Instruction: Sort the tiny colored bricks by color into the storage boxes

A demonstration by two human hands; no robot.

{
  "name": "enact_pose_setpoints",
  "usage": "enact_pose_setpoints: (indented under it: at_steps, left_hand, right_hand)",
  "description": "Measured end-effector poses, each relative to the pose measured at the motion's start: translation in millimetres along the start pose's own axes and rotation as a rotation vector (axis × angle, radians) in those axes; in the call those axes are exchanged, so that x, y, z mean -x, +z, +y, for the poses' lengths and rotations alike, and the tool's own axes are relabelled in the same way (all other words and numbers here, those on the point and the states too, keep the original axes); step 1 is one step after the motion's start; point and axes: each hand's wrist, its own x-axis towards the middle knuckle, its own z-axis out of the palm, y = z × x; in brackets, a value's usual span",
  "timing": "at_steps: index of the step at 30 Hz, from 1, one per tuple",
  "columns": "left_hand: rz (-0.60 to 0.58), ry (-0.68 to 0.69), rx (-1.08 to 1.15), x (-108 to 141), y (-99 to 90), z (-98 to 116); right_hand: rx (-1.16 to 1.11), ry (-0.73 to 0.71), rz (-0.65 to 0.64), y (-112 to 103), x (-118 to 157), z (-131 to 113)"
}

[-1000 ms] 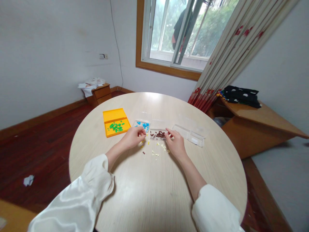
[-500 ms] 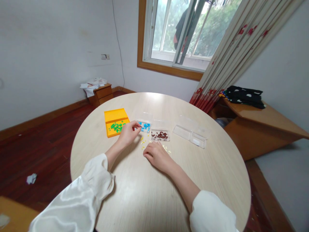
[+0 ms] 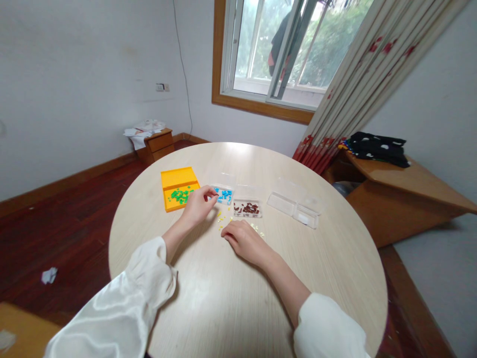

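My left hand (image 3: 201,204) is closed in a pinch at the near left corner of a clear box of small blue pieces (image 3: 224,195). What its fingertips hold, if anything, is too small to make out. Lower and to the right, my right hand (image 3: 244,240) rests low over the table with fingers curled together, their tips hidden beneath it. Small yellow pieces (image 3: 219,215) lie loose between the hands, and pale cream pieces (image 3: 258,229) are scattered just beyond the right hand. A clear box of dark brown pieces (image 3: 247,209) stands behind the right hand.
An open yellow case (image 3: 179,175) with green pieces (image 3: 181,196) stands left of my left hand. Open clear boxes (image 3: 282,204) lie at the right on the round wooden table (image 3: 223,308). Beyond are a window (image 3: 276,54), a curtain (image 3: 357,69) and a tilted wooden cabinet (image 3: 406,199).
My right hand has shifted very slightly toward me. The left hand stays almost in place, still pinched beside the blue pieces.
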Motion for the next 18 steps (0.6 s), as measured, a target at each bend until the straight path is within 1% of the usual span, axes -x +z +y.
enact_pose_setpoints:
  at_steps: [2,4,7,10,12,14,16,18]
  left_hand:
    - [-0.007,-0.006,-0.010,0.5,-0.2,1.6]
    - [-0.018,-0.007,-0.016,1.4,-0.2,3.6]
    - [-0.044,-0.001,-0.015,3.7,1.6,6.1]
    - [-0.082,0.001,0.000,7.2,7.0,6.8]
    - [-0.116,0.009,0.006,9.8,11.9,6.3]
    - [-0.144,0.022,0.009,12.0,16.9,5.3]
    - [-0.157,0.036,0.014,13.7,21.0,4.3]
    - [-0.158,0.049,0.017,14.9,24.0,3.8]
  right_hand:
    - [-0.080,0.003,0.093,0.1,-1.1,3.2]
    - [-0.170,0.036,0.249,-1.1,-2.8,8.4]
    - [-0.270,0.154,0.530,-4.8,-5.4,20.3]
    - [-0.365,0.303,0.740,-9.0,-6.9,36.3]
    - [-0.445,0.378,0.839,-11.3,-7.3,47.3]
    - [-0.507,0.438,0.910,-13.1,-7.6,56.5]
    - [-0.556,0.479,0.946,-14.3,-7.9,63.1]
    - [-0.613,0.501,0.953,-14.9,-8.1,67.3]
